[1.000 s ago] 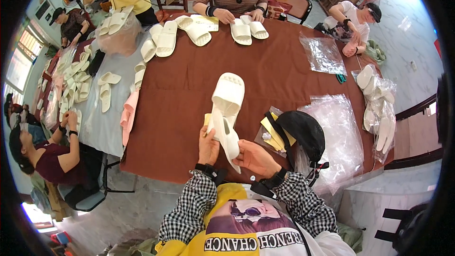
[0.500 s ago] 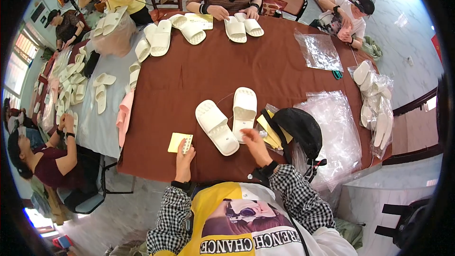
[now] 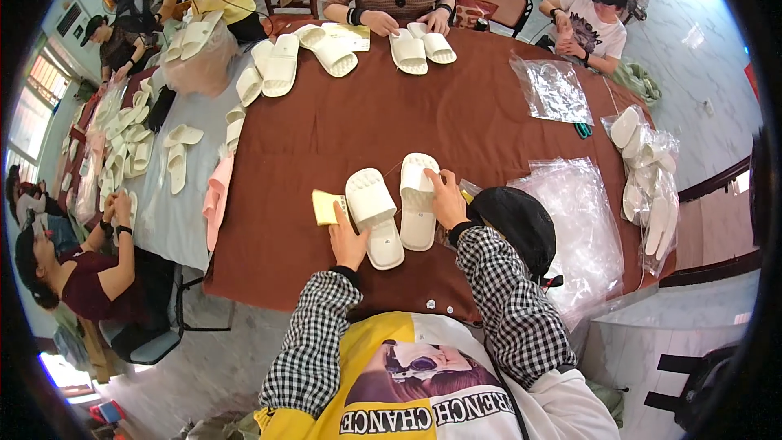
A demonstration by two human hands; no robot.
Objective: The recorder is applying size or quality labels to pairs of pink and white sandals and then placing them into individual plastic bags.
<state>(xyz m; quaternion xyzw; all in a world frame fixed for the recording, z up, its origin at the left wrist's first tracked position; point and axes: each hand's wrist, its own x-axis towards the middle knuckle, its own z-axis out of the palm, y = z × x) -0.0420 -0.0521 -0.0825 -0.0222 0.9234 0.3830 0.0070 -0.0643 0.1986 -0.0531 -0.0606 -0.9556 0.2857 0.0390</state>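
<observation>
Two cream-white slide slippers lie side by side in front of me, toes away from me. Beside the left slipper [image 3: 385, 244], my left hand [image 3: 349, 242] pinches a small yellow label sheet [image 3: 325, 209] and its fingers come close to the sole's edge. My right hand [image 3: 449, 200] has its fingers on the right edge of the strap of the right slipper [image 3: 419, 226], gripping it there. A fine thread seems to run between the two straps. Each footbed carries a small mark near the heel.
A black cap-like item [image 3: 515, 228] and stacked clear plastic bags [image 3: 580, 224] lie to my right, with bagged slippers [image 3: 648, 183] beyond. Several people work around the brown-covered table [image 3: 318, 130]. More cream slippers [image 3: 279, 65] stand along its far left edge.
My left hand has moved right and forward with the yellow sheet. My right hand has reached forward from the heel to the right slipper's strap. The left slipper now lies straighter.
</observation>
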